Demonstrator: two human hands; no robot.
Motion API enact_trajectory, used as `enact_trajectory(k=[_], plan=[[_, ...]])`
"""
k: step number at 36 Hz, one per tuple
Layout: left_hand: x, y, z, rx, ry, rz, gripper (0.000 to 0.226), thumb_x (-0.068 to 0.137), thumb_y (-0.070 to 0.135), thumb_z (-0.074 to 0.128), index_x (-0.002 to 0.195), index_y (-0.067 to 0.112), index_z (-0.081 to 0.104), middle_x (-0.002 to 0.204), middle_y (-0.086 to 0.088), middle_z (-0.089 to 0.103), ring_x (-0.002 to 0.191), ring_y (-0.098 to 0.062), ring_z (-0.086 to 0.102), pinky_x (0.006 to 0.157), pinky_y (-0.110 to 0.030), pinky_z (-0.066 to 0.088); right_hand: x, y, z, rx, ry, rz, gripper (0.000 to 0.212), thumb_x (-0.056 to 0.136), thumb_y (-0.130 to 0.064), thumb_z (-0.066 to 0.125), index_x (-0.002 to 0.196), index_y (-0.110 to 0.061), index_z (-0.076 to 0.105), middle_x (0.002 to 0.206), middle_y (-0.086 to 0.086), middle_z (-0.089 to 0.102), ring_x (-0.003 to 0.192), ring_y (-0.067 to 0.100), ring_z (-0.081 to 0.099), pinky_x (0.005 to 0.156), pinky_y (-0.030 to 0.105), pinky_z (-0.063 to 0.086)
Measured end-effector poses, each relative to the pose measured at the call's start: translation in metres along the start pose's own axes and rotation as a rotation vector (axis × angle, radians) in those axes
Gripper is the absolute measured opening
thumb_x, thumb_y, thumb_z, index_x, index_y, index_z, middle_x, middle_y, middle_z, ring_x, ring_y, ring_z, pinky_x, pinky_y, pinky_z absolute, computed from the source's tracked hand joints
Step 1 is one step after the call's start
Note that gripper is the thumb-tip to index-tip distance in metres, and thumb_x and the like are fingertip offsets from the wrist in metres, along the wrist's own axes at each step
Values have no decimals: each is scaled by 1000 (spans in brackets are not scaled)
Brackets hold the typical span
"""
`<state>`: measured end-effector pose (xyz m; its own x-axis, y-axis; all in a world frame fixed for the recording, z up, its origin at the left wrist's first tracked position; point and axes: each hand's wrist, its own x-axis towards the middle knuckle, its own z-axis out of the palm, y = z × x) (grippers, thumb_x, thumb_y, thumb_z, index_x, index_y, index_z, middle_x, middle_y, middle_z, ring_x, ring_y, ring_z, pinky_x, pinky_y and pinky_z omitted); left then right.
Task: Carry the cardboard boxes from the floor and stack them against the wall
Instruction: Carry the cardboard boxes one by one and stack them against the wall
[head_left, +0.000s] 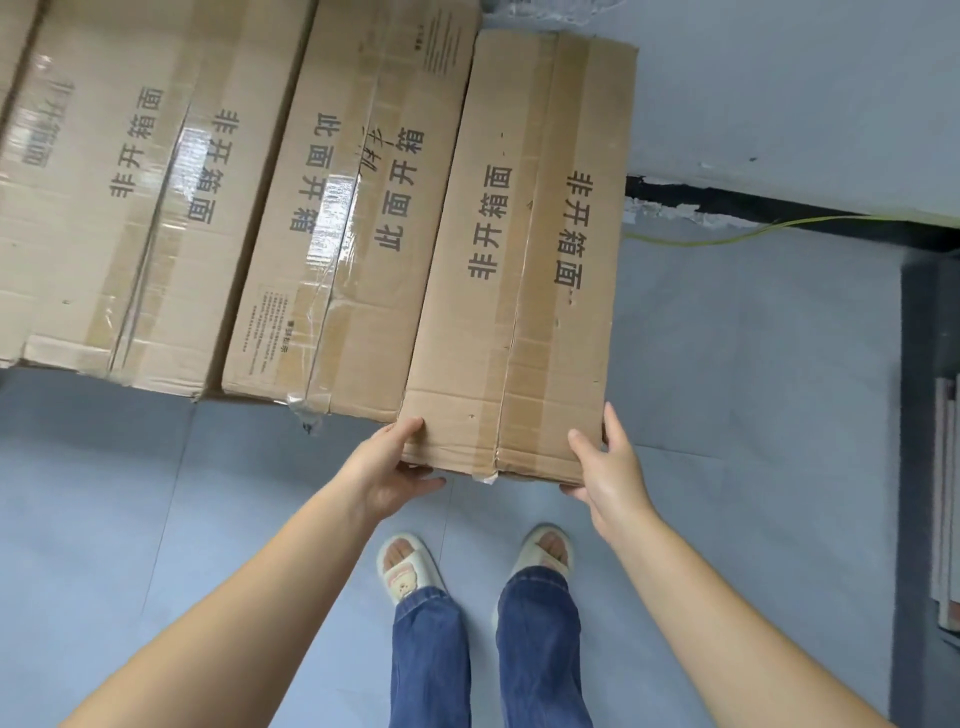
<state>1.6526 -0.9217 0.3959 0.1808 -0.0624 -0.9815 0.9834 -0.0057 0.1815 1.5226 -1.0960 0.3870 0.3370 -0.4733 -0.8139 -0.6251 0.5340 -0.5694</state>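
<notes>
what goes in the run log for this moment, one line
step: placing box | left hand: grips near-left corner of rightmost box | right hand: grips near-right corner | box: beside row of boxes, wall behind

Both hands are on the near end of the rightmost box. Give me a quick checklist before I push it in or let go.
1. Left hand grips the near left corner of the rightmost box: ok.
2. Right hand grips the near right corner: ok.
3. Box flush with the neighbouring box: ok along the side; its near end sticks out further.
4. Far end against the wall: cannot tell.
5. Yellow cable clear of the box: cannot tell; it runs behind the box's right edge.
6. Feet clear of the box: ok.
</notes>
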Motion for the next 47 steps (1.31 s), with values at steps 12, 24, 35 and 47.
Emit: enact_trajectory(k=[12, 24, 35, 47], plan=[[65, -3, -3, -194, 12, 103, 28, 96, 14, 56, 119, 2, 50, 97, -8, 64, 79, -18, 59, 75, -33, 56, 59, 13, 15, -38, -3, -55, 56, 98, -13, 49, 145, -38, 32, 135, -11, 55, 115, 17, 58, 74, 35, 53], [-3, 23, -3, 25, 82, 134, 45, 96, 7, 53, 138, -1, 40, 143, -17, 38, 126, -28, 46, 101, -38, 43, 33, -23, -16, -533, -112, -78, 71, 93, -33, 57, 152, -25, 19, 155, 3, 30, 138, 22, 36, 113, 41, 32], [-228, 21, -33, 255, -122, 471, 19, 99, 12, 47, 114, 10, 58, 116, -12, 66, 102, -18, 65, 89, -34, 51, -165, -108, -88, -533, -199, -423, 60, 94, -20, 57, 147, -23, 29, 140, -10, 46, 128, 8, 46, 94, 13, 36], [-395, -66, -83, 453, -151, 1070, 53, 71, 51, 62, 118, 26, 58, 105, -2, 71, 97, -17, 68, 87, -28, 53, -346, -80, -140, -164, -140, -646, 90, 48, -88, 63, 127, -49, 41, 126, -32, 55, 121, -2, 53, 93, 27, 50]])
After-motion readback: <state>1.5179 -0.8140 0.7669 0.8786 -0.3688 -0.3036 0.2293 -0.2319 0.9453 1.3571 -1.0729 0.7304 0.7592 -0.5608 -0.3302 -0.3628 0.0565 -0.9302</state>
